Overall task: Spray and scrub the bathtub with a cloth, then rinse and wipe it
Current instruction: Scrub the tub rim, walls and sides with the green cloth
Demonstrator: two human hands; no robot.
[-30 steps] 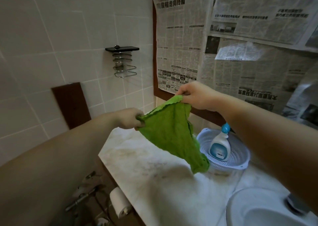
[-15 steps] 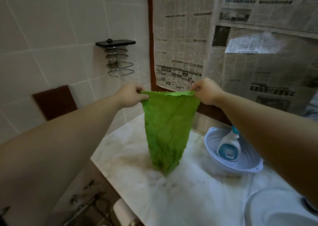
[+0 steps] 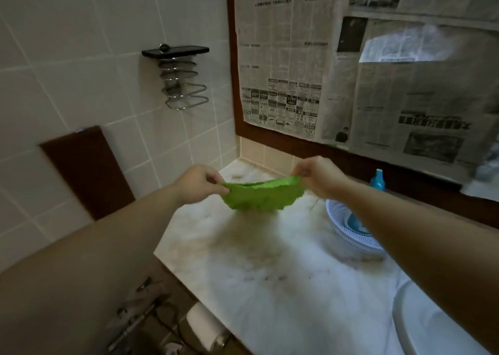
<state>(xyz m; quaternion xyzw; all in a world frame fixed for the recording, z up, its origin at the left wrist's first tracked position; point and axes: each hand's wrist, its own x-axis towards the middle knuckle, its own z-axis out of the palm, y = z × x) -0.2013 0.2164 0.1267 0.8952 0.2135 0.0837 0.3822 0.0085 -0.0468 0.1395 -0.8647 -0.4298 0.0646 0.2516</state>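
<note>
green cloth (image 3: pixel 260 196) was hanging long, now bunched low near counter (image 3: pixel 270 273) back-left corner | left hand (image 3: pixel 198 184), right hand (image 3: pixel 317 176) each pinch a corner | likely still prepping, no scrubbing yet

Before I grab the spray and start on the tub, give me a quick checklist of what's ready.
1. Cloth in hand: ok. The left hand and right hand each pinch an end of the green cloth.
2. Cloth clear of the counter: ok, it hangs above the marble.
3. Spray bottle within reach: ok, it stands in the white basket by the right arm.
4. A hand free for the bottle: not ok, both hold the cloth.
5. Bathtub in view: cannot tell, it is out of frame.
</note>
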